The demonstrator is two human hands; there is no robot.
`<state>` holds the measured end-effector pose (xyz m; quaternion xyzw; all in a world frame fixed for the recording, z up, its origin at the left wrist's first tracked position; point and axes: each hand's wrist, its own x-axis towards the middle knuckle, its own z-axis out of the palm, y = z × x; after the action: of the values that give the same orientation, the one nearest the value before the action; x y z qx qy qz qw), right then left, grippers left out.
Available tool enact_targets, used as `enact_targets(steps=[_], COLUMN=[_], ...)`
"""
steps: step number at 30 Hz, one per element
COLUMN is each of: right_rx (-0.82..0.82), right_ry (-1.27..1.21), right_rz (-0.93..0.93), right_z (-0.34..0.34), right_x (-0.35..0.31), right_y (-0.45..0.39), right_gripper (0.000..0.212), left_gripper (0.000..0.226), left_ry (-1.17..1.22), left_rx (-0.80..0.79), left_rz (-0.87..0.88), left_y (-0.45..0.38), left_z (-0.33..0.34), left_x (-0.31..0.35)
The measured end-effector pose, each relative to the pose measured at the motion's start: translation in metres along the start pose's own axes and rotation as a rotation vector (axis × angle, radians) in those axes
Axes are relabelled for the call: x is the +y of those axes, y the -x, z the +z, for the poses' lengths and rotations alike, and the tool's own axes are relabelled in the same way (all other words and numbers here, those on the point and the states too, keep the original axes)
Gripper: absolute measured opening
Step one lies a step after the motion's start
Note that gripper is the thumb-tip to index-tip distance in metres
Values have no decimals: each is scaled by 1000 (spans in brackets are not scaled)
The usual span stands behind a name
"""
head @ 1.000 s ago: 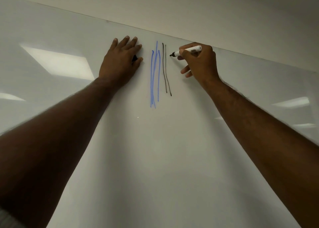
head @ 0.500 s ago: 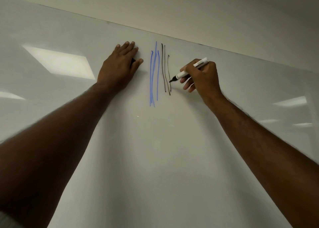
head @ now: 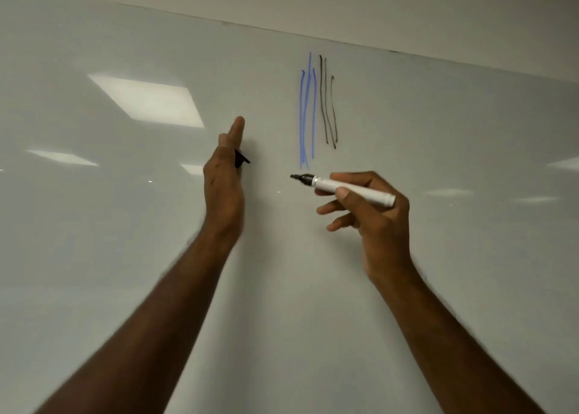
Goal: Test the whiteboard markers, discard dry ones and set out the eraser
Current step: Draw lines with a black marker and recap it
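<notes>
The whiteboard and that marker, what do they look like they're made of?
Whiteboard: glossy, glass-like or coated; it mirrors the ceiling lights. Marker in the right hand: smooth white barrel, probably plastic, with a black tip.

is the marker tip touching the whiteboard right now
Cannot tell. In the head view the marker tip sits below the blue strokes, held level in the right hand, but one view shows no plain gap or contact with the whiteboard.

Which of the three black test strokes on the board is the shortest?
The rightmost black stroke, farthest from the blue lines. It starts lower than the other two black strokes, with a small hook at its top, and ends about level with them.
</notes>
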<state>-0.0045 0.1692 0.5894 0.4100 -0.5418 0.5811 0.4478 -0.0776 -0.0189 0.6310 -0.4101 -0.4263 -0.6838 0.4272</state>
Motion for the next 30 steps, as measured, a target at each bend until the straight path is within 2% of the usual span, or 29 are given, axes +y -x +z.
enact_targets(steps=[4, 8, 16, 21, 30], right_rx=[-60, -71, -111, -91, -80], right_ry=[-14, -34, -45, 20, -77], right_rz=[-72, -116, -128, -109, 27], right_z=[21, 33, 46, 49, 69], right_x=[4, 1, -3, -3, -23], right_y=[17, 15, 8, 5, 33], right_gripper=[23, 24, 21, 30, 18], left_gripper=[57, 61, 63, 64, 70], left_ry=[327, 483, 531, 501, 433], left_rx=[-6, -32, -87, -121, -215], left_rz=[-121, -159, -163, -150, -50], left_y=[27, 35, 39, 42, 67], left_z=[11, 17, 22, 21, 8], left_x=[18, 28, 42, 41, 49])
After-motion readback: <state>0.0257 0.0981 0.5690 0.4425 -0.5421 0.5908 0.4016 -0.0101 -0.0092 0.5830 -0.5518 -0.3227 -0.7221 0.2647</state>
